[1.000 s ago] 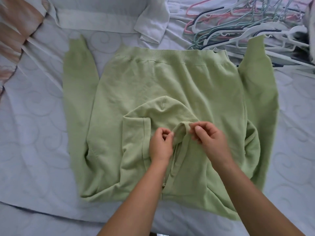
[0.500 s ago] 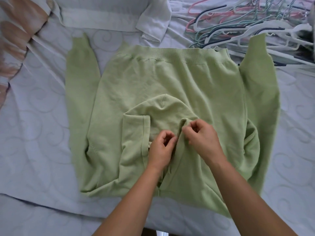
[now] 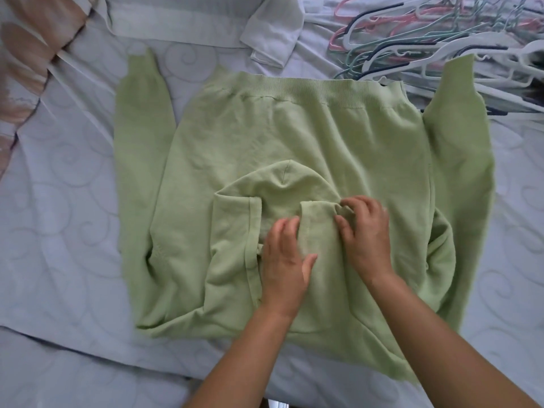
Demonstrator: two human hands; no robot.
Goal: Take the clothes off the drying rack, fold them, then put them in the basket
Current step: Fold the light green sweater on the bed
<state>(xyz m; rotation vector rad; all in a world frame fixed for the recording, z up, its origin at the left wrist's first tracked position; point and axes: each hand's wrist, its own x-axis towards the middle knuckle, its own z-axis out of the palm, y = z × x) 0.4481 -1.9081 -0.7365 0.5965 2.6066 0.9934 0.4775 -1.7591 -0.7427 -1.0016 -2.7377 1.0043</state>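
A light green hooded sweatshirt (image 3: pixel 294 128) lies spread flat on the bed, waistband away from me and both sleeves stretched up along its sides. Its hood (image 3: pixel 279 184) is folded onto the body. My left hand (image 3: pixel 284 260) rests flat on the hood's opening with fingers straight, pressing the fabric down. My right hand (image 3: pixel 365 234) sits just to the right, its fingertips curled and pinching the hood's folded rim. No basket or drying rack is in view.
A heap of plastic hangers (image 3: pixel 441 39) lies at the top right, touching the right sleeve. A white folded garment (image 3: pixel 273 33) sits beyond the waistband. The lilac swirl-patterned bedsheet (image 3: pixel 59 201) surrounds the sweatshirt, and a brown-patterned cloth (image 3: pixel 23 54) lies at the top left.
My left hand let go of the hood edge and flattened onto the fabric. My right hand pulled the hood rim to the right, spreading the hood wider.
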